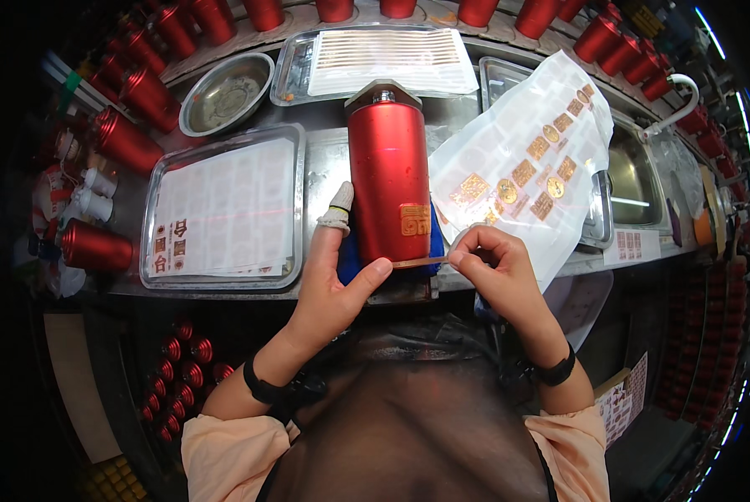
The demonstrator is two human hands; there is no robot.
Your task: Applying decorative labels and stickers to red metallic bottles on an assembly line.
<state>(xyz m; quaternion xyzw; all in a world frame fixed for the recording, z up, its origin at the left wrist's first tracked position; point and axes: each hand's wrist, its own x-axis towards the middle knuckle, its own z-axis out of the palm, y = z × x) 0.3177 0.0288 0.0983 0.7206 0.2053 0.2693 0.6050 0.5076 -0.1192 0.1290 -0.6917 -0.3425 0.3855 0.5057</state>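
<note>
A glossy red metal canister (389,180) lies in front of me, its far end against a dark angular block (383,90). A gold decal (415,220) sits on its lower right side. My left hand (331,280) grips the canister's near left side, thumb at the near rim; one finger wears a white cover (335,217). Along that near rim runs a thin gold strip (421,262). My right hand (494,266) is closed in a pinch on the strip's right end. Blue cloth (349,258) shows under the canister.
A tray (300,209) of decal sheets stands left, a metal bowl (227,94) beyond it. Another tray (289,75) holds striped sheets (391,60). A large decal sheet (525,167) lies right, near a sink (634,188). Red canisters (149,99) line the back.
</note>
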